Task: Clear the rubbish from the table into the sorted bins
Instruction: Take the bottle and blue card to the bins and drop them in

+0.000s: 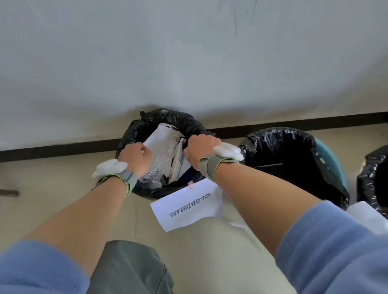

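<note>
A round bin lined with a black bag (148,122) stands on the floor against the wall. A white paper label (187,204) with printed characters is clipped to its near rim. Inside lie a white sheet of paper (157,137), clear crumpled plastic (161,160) and a flat carton (176,164). My left hand (135,156) is closed over the bin's left side, its fingers at the edge of the white sheet. My right hand (199,150) is closed over the right side, touching the carton's top. Both fingertips are hidden from me.
A second black-lined bin (287,154) stands right of the first, with a teal wall showing. A third bin (383,171) sits at the right edge with a white label below it. A dark skirting strip (49,149) runs along the wall. My knee and shoe are below.
</note>
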Demonstrator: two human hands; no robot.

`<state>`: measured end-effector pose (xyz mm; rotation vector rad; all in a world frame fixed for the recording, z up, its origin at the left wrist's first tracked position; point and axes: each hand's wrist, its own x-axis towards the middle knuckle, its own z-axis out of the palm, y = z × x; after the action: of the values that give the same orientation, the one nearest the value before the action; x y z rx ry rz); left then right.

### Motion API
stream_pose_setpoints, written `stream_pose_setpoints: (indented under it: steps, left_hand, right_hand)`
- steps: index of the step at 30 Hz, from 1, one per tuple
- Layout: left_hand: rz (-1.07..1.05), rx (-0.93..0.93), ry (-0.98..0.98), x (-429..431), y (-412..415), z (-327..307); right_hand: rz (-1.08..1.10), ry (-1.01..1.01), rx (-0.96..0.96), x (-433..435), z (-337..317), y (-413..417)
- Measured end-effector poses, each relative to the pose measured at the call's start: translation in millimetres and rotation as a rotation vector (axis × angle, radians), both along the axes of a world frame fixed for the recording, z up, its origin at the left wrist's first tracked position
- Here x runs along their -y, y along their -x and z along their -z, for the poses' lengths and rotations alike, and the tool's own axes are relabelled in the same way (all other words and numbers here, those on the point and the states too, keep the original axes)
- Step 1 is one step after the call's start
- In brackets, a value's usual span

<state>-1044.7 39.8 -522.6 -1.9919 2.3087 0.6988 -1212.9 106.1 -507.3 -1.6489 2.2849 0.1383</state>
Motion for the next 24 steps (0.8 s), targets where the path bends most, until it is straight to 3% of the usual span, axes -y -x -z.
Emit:
stream_pose_setpoints:
  steps: [5,12,24]
  left_hand:
    - [0.046,0.05,-0.049,-15,10,-114]
    - [0.072,-0.015,-0.098,-33,9,-299]
    - [0.019,-0.113,-0.024,-73,-22,-570]
  right_hand:
    - [-0.017,-0.071,0.011,-21,-109,6]
    - [-0.057,-0.103,0.043,-39,-296,9]
    - [-0.163,-0.056,-0.011,-54,-562,-23]
